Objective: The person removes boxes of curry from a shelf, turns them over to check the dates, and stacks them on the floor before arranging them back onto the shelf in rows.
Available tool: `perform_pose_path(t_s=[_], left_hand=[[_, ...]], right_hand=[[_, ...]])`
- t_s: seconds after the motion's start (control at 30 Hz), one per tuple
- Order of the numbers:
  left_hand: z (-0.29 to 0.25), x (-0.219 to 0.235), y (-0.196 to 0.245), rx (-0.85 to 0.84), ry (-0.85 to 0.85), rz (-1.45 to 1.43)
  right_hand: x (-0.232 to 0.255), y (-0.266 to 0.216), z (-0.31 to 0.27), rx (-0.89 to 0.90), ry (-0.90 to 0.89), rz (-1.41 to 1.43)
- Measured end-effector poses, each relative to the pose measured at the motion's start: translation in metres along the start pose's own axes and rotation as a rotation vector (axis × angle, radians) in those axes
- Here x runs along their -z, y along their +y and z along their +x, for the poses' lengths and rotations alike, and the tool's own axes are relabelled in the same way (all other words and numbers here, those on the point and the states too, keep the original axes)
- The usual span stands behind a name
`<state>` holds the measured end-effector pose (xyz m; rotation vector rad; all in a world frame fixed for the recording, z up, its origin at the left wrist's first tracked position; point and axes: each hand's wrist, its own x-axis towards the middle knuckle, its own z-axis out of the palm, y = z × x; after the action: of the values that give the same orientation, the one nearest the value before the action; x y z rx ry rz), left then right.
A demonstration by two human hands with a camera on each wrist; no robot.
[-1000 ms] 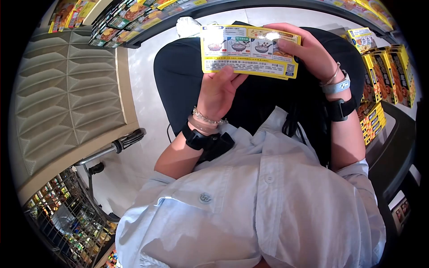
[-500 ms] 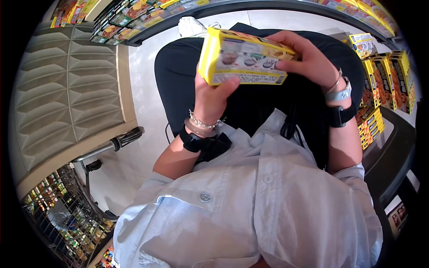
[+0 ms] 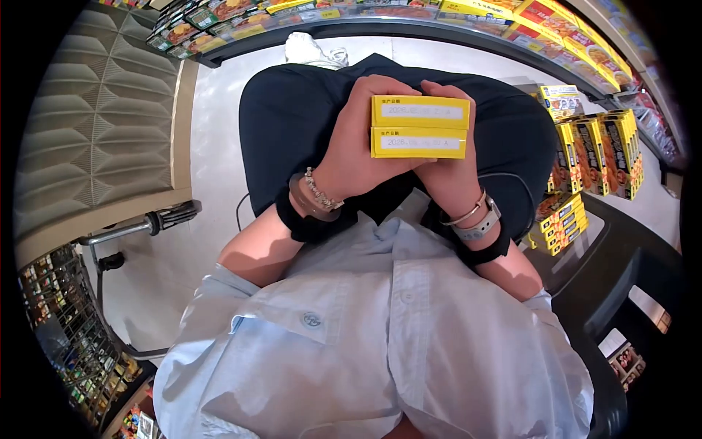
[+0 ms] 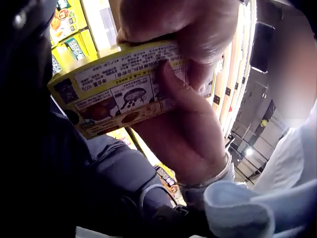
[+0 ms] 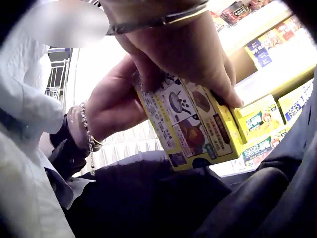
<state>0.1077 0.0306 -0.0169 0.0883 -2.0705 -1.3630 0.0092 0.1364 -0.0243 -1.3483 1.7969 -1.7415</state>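
Observation:
Two yellow boxes, an upper one (image 3: 420,112) and a lower one (image 3: 418,143), are stacked flat together, their narrow ends with printed date panels facing the head camera. My left hand (image 3: 352,146) grips them from the left side. From the right and beneath, my right hand (image 3: 452,172) holds the same pair. The left wrist view shows a printed face of a box (image 4: 121,94) with cooking pictures, fingers of both hands around it. In the right wrist view the box (image 5: 185,124) is tilted under my right hand (image 5: 183,49).
Shelves of packaged food (image 3: 482,18) run along the top. More yellow boxes (image 3: 585,157) stand at the right beside a black cart or basket edge (image 3: 621,249). A wire cart (image 3: 62,314) is at lower left, a patterned panel (image 3: 110,110) above it, a white bag (image 3: 311,51) on the floor.
The boxes have turned from their printed broad face to their narrow ends. Both hands have moved closer together around them, and the right hand has shifted left and down.

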Motion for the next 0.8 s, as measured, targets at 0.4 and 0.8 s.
perform_pose_path(t_s=[0.4, 0.8], left_hand=[[0.000, -0.029, -0.036, 0.057, -0.080, -0.084], [-0.001, -0.027, -0.041, 0.095, -0.062, -0.156]], right_hand=[[0.188, -0.034, -0.028, -0.458, 0.339, -0.236], [0.311, 0.139, -0.182, -0.888, 1.007, -0.496]])
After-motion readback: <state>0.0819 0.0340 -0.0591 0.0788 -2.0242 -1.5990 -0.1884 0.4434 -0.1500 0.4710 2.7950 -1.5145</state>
